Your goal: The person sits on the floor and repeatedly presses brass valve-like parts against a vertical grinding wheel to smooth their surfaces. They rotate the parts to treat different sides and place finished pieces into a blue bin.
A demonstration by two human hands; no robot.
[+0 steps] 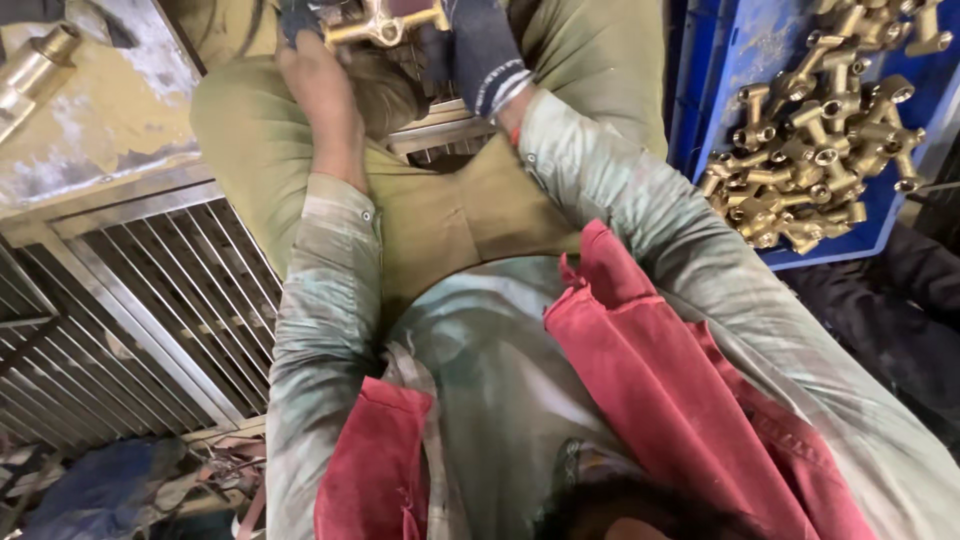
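Head camera looks straight down your chest, and both of your hands sit at the very top edge of the frame, above your olive-trousered knees. Your left hand [312,75] is mostly bare, with a dark fingertip covering near the top, and its fingers curl up around the left end of a brass tap fitting [385,22]. Your right hand [482,50], in a dark knitted glove with a striped cuff, closes on the right end of the same fitting, so the piece is clamped between both hands, level and crosswise. Part of each grip is cut off by the frame edge. On your right, well apart from the hands, a blue plastic crate [715,70] holds a heap of similar brass fittings [820,150]. On your left lies a steel grating [150,310].
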